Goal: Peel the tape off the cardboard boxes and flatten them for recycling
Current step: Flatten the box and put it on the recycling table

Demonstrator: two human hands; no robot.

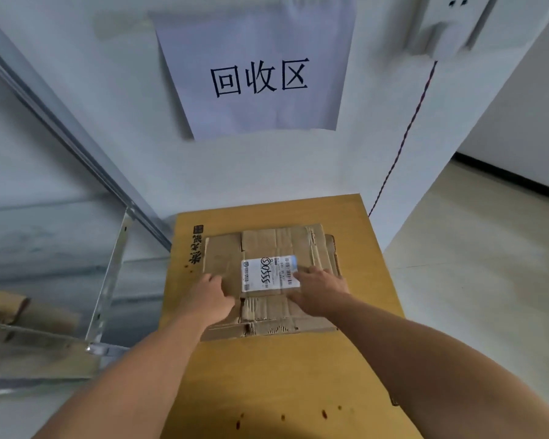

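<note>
A small brown cardboard box lies flattened on top of a larger yellow flattened box on the floor against the wall. A white shipping label with black handwriting is stuck to the brown one. My left hand rests on the brown cardboard's left part, fingers pointing forward and pressing down. On the label's right edge lies my right hand, flat on the cardboard. Neither hand grips anything.
A white paper sign with black characters hangs on the wall behind. A glass panel with a metal frame stands at the left. A thin cord runs down the wall at the right. Pale floor lies to the right.
</note>
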